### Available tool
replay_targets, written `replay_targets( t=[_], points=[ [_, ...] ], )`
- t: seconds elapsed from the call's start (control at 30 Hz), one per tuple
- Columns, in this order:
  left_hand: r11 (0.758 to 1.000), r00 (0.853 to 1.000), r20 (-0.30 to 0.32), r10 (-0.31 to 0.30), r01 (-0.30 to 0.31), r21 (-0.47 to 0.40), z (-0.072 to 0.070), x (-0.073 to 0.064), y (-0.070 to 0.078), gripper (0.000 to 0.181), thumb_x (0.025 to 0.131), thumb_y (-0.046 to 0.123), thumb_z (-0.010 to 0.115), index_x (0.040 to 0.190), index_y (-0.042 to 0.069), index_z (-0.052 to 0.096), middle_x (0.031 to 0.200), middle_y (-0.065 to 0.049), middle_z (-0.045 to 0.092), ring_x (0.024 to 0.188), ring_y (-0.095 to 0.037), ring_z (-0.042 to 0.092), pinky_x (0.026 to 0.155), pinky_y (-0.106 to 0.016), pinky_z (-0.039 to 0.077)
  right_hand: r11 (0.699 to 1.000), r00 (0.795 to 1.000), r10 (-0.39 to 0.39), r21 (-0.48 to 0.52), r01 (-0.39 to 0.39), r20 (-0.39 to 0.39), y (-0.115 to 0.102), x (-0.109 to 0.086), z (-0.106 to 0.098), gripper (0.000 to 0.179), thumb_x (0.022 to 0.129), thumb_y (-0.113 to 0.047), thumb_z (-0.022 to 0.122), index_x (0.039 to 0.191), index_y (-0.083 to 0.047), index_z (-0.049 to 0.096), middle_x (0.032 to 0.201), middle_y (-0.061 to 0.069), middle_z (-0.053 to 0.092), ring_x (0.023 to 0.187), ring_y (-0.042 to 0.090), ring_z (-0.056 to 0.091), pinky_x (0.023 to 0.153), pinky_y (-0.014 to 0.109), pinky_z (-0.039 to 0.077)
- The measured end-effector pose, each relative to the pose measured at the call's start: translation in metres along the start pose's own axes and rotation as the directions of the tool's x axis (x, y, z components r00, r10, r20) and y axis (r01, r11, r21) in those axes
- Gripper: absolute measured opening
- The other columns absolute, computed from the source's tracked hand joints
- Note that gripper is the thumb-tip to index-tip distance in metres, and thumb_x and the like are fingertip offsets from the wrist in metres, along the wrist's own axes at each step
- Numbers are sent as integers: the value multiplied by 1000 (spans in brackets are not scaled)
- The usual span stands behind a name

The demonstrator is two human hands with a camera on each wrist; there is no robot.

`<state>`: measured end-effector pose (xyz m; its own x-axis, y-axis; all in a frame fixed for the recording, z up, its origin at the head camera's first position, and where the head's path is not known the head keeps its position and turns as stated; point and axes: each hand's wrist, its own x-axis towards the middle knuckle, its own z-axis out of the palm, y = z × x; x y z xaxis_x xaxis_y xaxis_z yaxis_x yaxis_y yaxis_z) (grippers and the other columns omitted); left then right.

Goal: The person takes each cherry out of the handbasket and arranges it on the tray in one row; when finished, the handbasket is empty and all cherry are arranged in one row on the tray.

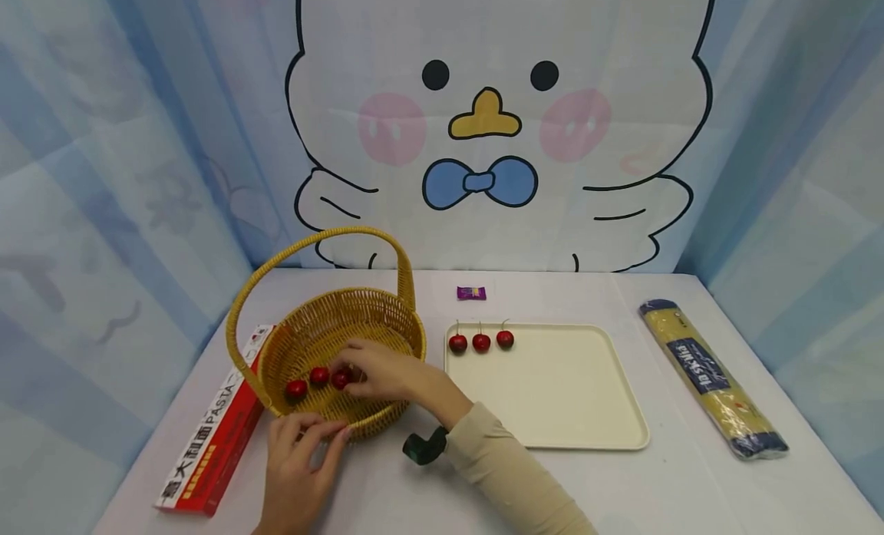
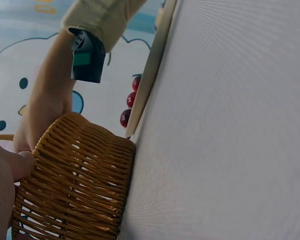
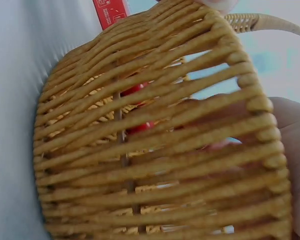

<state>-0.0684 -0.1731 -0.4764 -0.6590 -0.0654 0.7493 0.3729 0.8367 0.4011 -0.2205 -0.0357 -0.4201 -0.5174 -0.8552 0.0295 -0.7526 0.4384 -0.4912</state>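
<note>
Right hand (image 1: 387,372): reaching over the rim into the basket (image 1: 345,311), thumb and fingers clamped round the held cherry (image 1: 341,378).
Held cherry: inside the basket, rightmost of three; round, without a clear long axis; cannot tell the stem's direction.
Loose cherries (image 1: 319,376): just left of the held cherry, near the basket's near-left wall.
Left hand (image 1: 297,458): clamped on the basket's near rim, thumb outside.
Basket: towards the tabletop (image 1: 691,481)'s left edge, opening upward, handle arching from near-left to far-right.
Tray cherries (image 1: 481,342): in a row at the far-left corner of the tray (image 1: 552,397), stems pointing to the tabletop's far edge.
Red box (image 1: 224,435): along the left edge, long axis slanting from near-left to far-right.
Pasta bag (image 1: 711,378): near the right edge, long axis roughly along it.
Purple sweet (image 1: 471,293): near the far edge, lying crosswise.
</note>
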Motion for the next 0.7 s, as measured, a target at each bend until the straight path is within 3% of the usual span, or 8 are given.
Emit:
replay_targets(
  t=[0.3, 0.7],
  points=[
    [998, 997, 43, -67, 66, 22, -3, 1, 6, 26, 64, 2, 92, 84, 5, 76, 89, -3, 55, 93, -16, 43, 82, -25, 32, 1000, 994, -13, -10, 12, -109, 5, -18, -15, 33, 98, -19, 66, 130, -15, 62, 129, -1, 60, 113, 9, 58, 96, 19, 48],
    [999, 999, 28, -46, 46, 8, -3, 2, 6, 28, 63, 0, 92, 85, 6, 76, 90, -2, 56, 93, -17, 44, 81, -26, 32, 998, 971, 5, 60, 10, -241, 21, -52, -40, 31, 96, -14, 67, 126, -11, 64, 120, 5, 60, 100, 15, 60, 87, 29, 56]
  ],
)
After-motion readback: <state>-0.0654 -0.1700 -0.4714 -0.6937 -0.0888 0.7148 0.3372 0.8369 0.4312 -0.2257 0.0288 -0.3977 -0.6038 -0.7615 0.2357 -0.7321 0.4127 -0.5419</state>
